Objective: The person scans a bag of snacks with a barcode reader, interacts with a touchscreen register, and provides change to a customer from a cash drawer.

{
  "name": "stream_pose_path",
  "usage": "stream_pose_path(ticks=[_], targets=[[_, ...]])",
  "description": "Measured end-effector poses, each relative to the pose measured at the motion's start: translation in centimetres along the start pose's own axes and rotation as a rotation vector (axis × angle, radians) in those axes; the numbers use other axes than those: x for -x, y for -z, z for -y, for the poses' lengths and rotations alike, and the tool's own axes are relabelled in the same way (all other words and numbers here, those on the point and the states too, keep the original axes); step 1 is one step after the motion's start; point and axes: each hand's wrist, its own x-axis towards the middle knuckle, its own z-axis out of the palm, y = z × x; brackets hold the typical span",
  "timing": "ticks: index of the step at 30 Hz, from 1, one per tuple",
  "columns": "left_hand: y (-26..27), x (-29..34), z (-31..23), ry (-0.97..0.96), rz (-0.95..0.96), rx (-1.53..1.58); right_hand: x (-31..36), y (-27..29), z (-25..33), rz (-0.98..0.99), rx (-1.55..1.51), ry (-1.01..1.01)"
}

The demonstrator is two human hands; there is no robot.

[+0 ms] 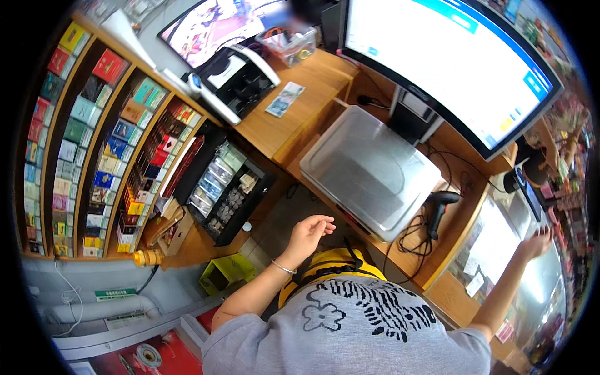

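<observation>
Left hand (309,236): loosely half-curled, nothing visible inside | right hand (536,244): fingers part-spread, grip unclear | risk: passing arm could snag looped cable (417,250), dragging scanner (437,212)

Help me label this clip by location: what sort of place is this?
Most likely the checkout counter of a small shop: there is an open cash drawer with notes and coins, a handheld barcode scanner, and rows of small colourful packs shelved on the left.
</observation>
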Motion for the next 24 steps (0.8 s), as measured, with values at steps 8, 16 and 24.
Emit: stream_pose_path(ticks=[8,16,24], targets=[[7.5,-0.4,2.6,-0.065,-0.021,0.089,35.9,-11.3,7.2,1.471,0.459,0.181],[20.1,3.1,3.9,-0.060,-0.203,0.131,57.9,-33.4,-2.8,1.743,0.399,0.648],[28.6,5.5,5.3,0.030,-0.361,0.174,62.3,-40.8,-10.4,1.410,0.853,1.360]])
